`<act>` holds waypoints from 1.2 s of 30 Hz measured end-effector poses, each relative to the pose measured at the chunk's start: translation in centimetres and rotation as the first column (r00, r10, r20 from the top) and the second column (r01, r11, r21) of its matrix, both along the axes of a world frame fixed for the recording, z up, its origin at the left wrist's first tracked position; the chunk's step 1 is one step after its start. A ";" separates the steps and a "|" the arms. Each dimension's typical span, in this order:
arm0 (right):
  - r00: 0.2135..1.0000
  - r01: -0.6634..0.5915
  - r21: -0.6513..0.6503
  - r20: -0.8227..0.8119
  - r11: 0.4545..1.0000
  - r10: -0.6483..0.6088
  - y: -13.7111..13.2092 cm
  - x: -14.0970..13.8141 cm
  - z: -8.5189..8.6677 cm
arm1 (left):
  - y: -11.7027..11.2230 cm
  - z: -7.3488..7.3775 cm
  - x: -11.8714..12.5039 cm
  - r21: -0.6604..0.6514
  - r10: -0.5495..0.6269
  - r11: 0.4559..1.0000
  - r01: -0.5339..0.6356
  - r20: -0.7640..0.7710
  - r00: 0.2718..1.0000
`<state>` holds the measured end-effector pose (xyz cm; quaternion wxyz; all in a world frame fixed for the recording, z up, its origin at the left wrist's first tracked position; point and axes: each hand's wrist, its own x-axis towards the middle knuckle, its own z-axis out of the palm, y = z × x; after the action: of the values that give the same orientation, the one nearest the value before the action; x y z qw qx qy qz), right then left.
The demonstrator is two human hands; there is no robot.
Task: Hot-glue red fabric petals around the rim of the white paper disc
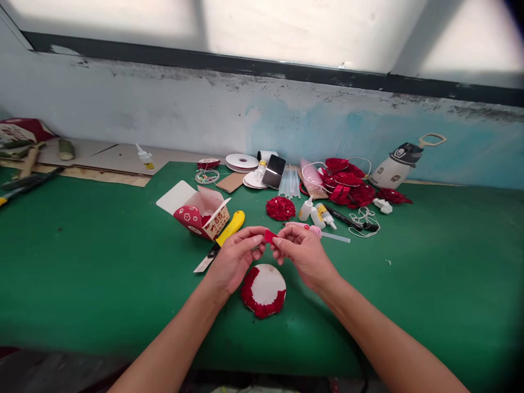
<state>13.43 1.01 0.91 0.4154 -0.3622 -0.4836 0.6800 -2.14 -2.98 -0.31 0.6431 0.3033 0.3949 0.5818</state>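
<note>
My left hand (235, 256) and my right hand (303, 252) meet over the green table (82, 262), both pinching a small red ribbon piece (269, 236) between their fingertips. Directly below them lies a white round disc (264, 290) with red ribbon petals around most of its edge. A yellow utility knife (223, 236) with its blade out lies just left of my left hand. A pink glue gun (317, 232) with a clear glue stick lies behind my right hand.
An open red and white paper box (196, 212) stands at the left. A finished red flower (280, 208), glue bottles (315, 213), ribbon rolls (242, 162), a phone (274, 171), a pile of red flowers (347, 183) and a white jug (395, 166) lie farther back. Tools (24, 180) sit far left.
</note>
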 end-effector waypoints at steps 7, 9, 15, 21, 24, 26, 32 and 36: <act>0.999 0.035 -0.020 -0.001 0.999 -0.035 0.0 -0.3 -0.6 | 0.3 0.2 1.9 0.011 0.188 0.982 -0.190 -0.188 0.964; 0.998 0.057 -0.001 -0.004 0.998 -0.057 -0.1 -0.4 -0.9 | 0.2 0.1 1.9 -0.004 0.217 0.975 -0.221 -0.177 0.960; 0.990 0.144 0.038 0.001 0.989 -0.144 -0.6 -0.8 -1.4 | -0.4 -0.5 2.3 -0.030 0.286 0.955 -0.294 -0.158 0.945; 0.974 0.222 0.037 -0.042 0.974 -0.221 -1.0 -1.1 -1.3 | -0.8 -0.6 3.3 -0.021 0.363 0.930 -0.368 -0.125 0.923; 0.972 0.230 0.041 -0.061 0.972 -0.228 -1.1 -1.1 -1.2 | -0.9 -0.5 3.7 -0.030 0.396 0.915 -0.403 -0.124 0.910; 0.970 0.240 0.055 -0.065 0.969 -0.236 -1.1 -1.1 -1.2 | -1.0 -0.4 4.0 -0.028 0.411 0.909 -0.416 -0.116 0.904; 0.958 0.262 0.298 0.038 0.918 -0.286 -1.3 -0.5 -1.2 | -1.1 -0.2 4.5 0.037 0.452 0.891 -0.452 -0.170 0.876; 0.924 0.174 0.631 0.162 0.756 -0.347 -1.6 -0.1 -1.1 | -1.3 0.0 4.4 0.165 0.484 0.875 -0.455 -0.334 0.809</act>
<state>13.31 -0.55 -0.18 0.5309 -0.3632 -0.6713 0.3682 2.26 -4.23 -0.34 0.3824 0.3237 0.5469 0.6707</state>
